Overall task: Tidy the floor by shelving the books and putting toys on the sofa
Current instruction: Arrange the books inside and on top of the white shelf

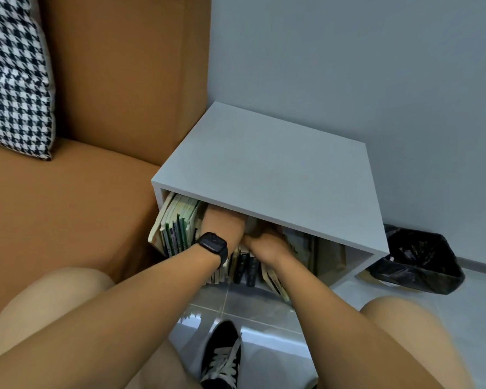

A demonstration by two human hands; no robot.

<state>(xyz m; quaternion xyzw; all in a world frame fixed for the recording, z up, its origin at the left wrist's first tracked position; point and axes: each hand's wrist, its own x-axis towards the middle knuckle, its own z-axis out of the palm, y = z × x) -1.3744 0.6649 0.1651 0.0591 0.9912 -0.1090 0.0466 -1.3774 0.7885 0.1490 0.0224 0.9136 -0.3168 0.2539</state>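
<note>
A low white shelf [267, 164] stands on the floor beside the brown sofa [68, 197]. Upright books [177, 228] with green and cream spines fill its left side, darker books [244, 269] lean in the middle, and flat tan items [328, 256] stand at the right. My left hand [222, 224], a black watch on its wrist, reaches into the opening among the books. My right hand [264, 242] is right beside it, also inside. The shelf's top hides the fingers of both hands, so what they hold cannot be seen.
A houndstooth cushion [14, 80] leans on the sofa back at left. A bin with a black bag [415, 262] sits right of the shelf against the grey wall. My knees and a black sneaker [222, 357] are over the glossy tiled floor [264, 313].
</note>
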